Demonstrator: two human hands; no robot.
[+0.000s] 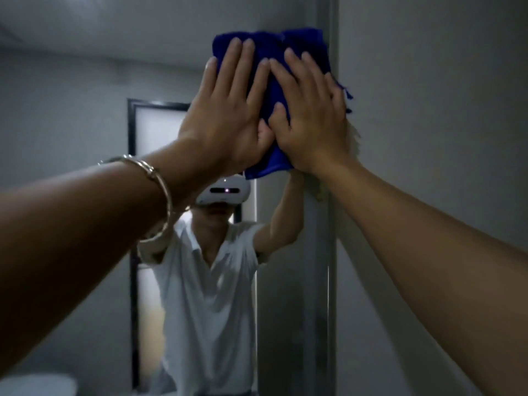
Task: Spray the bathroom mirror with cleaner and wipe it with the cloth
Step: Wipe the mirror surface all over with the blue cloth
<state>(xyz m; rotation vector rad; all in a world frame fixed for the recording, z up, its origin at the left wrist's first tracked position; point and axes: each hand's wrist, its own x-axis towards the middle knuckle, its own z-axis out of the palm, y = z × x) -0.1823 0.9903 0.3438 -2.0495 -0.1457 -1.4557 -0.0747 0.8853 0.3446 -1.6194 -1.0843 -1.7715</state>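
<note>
Both flat, unclenched hands, left hand and right hand, are pressing the bunched blue microfibre cloth against the frameless wall mirror at upper centre, probably for extra wiping pressure.

your left hand and right hand lie flat over the blue cloth, so you see only its top edge, a strip between the fingers and a corner below the palms. the glass of the mirror under it is covered. both your forearms run out past the picture's edges. the pale round thing at the bottom left is blurred and cut off; you cannot tell what it is.
</note>
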